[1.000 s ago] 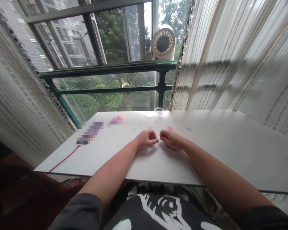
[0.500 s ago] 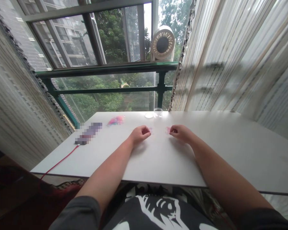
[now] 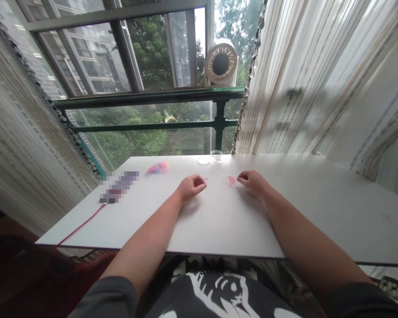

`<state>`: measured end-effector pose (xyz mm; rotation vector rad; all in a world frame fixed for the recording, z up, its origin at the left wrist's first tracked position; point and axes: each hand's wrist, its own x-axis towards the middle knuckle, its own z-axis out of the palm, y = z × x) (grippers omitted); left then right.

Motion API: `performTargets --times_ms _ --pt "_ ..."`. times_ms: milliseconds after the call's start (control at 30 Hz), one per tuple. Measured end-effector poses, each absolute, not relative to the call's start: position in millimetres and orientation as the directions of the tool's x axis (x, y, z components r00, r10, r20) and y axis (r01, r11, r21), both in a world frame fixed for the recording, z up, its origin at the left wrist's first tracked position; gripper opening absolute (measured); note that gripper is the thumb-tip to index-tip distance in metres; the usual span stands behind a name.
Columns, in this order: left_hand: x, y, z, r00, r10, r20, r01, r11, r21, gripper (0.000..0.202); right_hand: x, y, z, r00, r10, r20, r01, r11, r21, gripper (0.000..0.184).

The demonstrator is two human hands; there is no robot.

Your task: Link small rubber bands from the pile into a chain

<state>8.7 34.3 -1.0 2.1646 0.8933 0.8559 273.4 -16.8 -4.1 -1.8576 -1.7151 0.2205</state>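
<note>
Both of my hands rest on a white table. My left hand is curled with fingers closed, knuckles toward the window; whatever it holds is hidden. My right hand is also curled, its fingertips pinched beside a small pink piece lying on the table between the hands. A tiny pale pink bit lies just past my left hand. I cannot tell whether the right fingers touch the pink piece.
A pink and blue heap lies at the back left. A small clear cup and a round lid stand at the far edge. A blurred dark device with a red cable sits left. Curtains hang on both sides.
My hands were almost touching at the table's middle a second ago. They have drawn apart, the right one going right and farther from me, uncovering the pink piece between them.
</note>
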Motion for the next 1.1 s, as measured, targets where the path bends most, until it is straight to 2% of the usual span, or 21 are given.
performTargets --times_ms 133,367,467,600,800,900,967,1100 --pt "7 35 -1 0.533 0.780 0.328 0.333 -0.550 0.766 0.022 279 -17 -2 0.235 0.930 0.284 0.794 -0.015 -0.607 0.021" --pt "5 36 1 0.497 0.798 0.341 0.330 -0.537 0.776 0.022 263 -21 -6 0.036 0.994 0.105 0.686 0.052 -0.726 0.019" --pt "6 36 0 0.508 0.793 0.336 0.325 -0.537 0.778 0.023 261 -21 -7 0.074 0.991 0.112 0.711 0.027 -0.703 0.019" --pt "6 36 -2 0.521 0.784 0.337 0.322 -0.547 0.773 0.023 263 -20 -5 0.094 0.973 0.209 0.769 0.063 -0.636 0.016" --pt "7 36 -2 0.512 0.795 0.325 0.343 -0.536 0.771 0.023 260 -22 -3 0.100 0.963 0.249 0.667 0.120 -0.735 0.015" --pt "7 35 -2 0.508 0.796 0.330 0.342 -0.537 0.771 0.023 253 -23 -4 0.027 0.971 0.239 0.634 0.168 -0.755 0.015" --pt "8 34 -3 0.513 0.791 0.333 0.341 -0.544 0.766 0.023 249 -23 -6 -0.016 0.973 0.228 0.659 0.182 -0.730 0.014" --pt "8 34 -5 0.529 0.781 0.332 0.348 -0.557 0.754 0.022 249 -23 -6 0.010 0.967 0.253 0.735 0.164 -0.657 0.014"
